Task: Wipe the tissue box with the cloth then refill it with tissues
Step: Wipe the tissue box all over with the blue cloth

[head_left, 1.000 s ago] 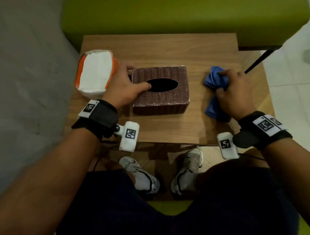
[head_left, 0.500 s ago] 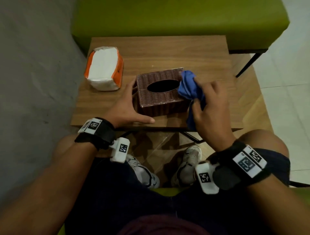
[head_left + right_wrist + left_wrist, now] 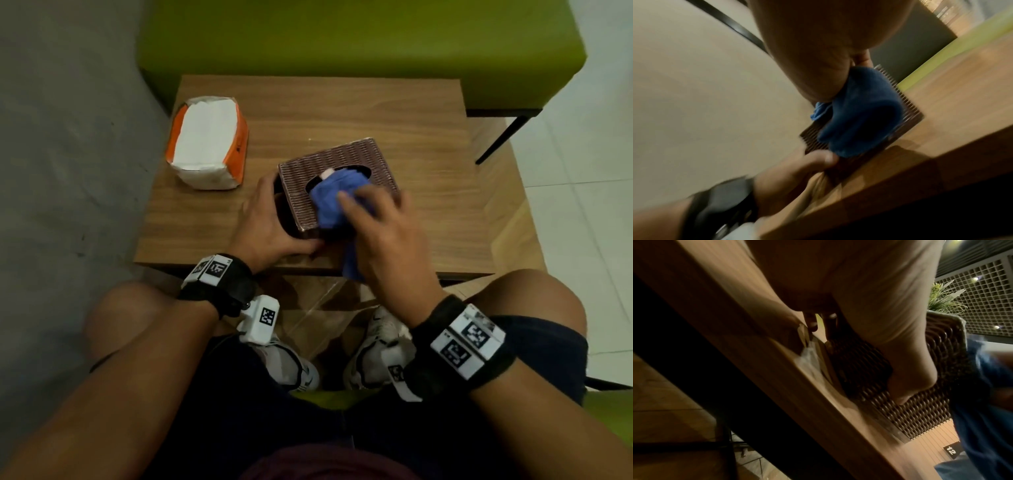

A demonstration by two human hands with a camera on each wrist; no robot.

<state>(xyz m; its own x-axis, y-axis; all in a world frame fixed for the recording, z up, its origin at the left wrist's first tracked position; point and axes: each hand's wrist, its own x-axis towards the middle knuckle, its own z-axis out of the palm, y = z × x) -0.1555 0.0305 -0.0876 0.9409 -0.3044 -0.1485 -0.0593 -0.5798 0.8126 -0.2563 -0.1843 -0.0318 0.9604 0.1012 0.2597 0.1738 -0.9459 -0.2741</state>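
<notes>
A brown woven tissue box [image 3: 301, 171] [image 3: 920, 402] [image 3: 908, 112] sits near the table's front edge, turned at an angle. My left hand [image 3: 274, 226] grips its near left corner, thumb [image 3: 908, 386] across the front face and fingers on the left side. My right hand [image 3: 380, 226] holds a bunched blue cloth [image 3: 332, 195] [image 3: 859, 113] and presses it on the box top, covering most of the oval opening. A cloth end hangs over the box front. An orange and white pack of tissues [image 3: 205, 140] lies at the table's left.
The small wooden table [image 3: 428, 154] stands between a grey wall on the left and a green bench [image 3: 342, 41] behind. My knees and white shoes [image 3: 380, 349] are below the front edge. White floor tiles lie to the right.
The cloth came from the table's right onto the box top, now over the opening. The box has been pulled nearer the front edge and turned; my left hand shifted to its near corner.
</notes>
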